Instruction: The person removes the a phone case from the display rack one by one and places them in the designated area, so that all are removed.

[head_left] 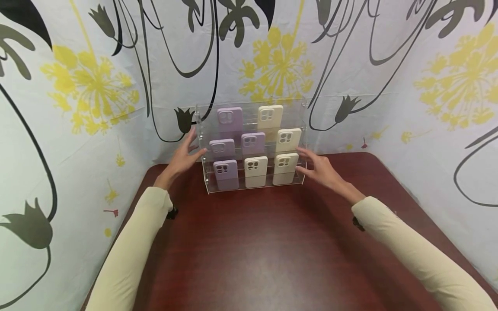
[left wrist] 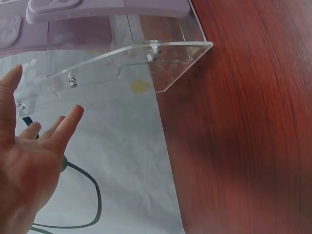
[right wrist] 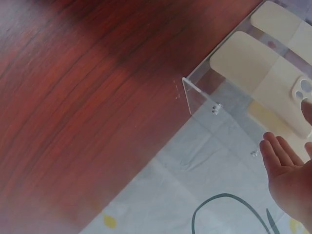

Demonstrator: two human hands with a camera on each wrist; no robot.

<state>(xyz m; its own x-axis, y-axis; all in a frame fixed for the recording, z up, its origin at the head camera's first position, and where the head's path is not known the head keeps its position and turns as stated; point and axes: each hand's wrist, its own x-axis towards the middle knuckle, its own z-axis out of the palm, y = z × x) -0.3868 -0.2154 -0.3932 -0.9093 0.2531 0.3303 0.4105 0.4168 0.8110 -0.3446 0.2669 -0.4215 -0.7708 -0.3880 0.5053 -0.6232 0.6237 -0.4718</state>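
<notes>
Neither hand is gripping anything: the left hand (head_left: 183, 156) is spreading its straight fingers (left wrist: 66, 127) just beside the left side wall of the clear acrylic rack (head_left: 202, 142), and the right hand (head_left: 320, 169) is holding flat, relaxed fingers (right wrist: 275, 153) just beside the right wall. Whether the fingertips are touching the acrylic cannot be told; in the wrist views both palms are sitting a little off the panels.

The rack is standing at the far edge of the dark red table (head_left: 264, 250), backing against the flowered cloth wall (head_left: 93, 86). It is carrying three stepped rows of phone cases, purple ones (head_left: 226, 174) toward the left and cream ones (head_left: 285, 168) toward the right, all leaning upright.

In front of the rack the tabletop is lying open toward the person, with both cream sleeves (head_left: 132, 255) stretching over it. The rack's lower front corner (left wrist: 207, 45) is resting on the wood.
</notes>
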